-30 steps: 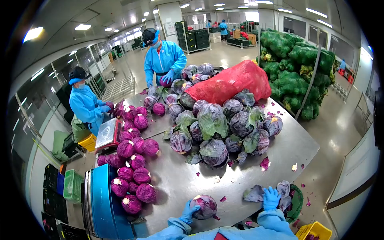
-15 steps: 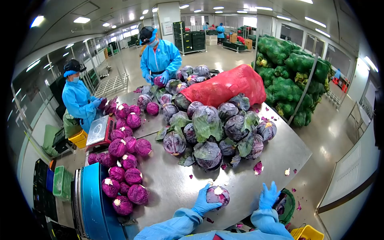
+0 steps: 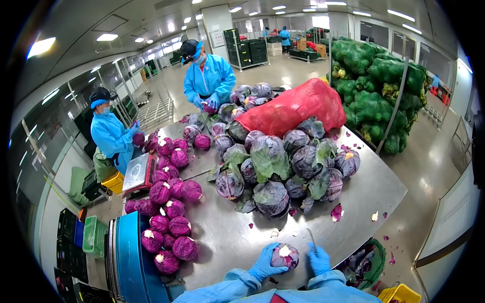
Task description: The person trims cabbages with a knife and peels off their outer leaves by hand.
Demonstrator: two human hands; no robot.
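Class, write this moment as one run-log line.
left hand: holds red cabbage, pale stem end up | right hand: grips knife, blade off the cabbage | metal table: leafy cabbages heaped ahead, peeled cabbages at left

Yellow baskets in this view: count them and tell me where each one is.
2. One is at the left, low beside the worker near the scale; the other is at the bottom right, cut off by the picture's edge. More may be hidden.
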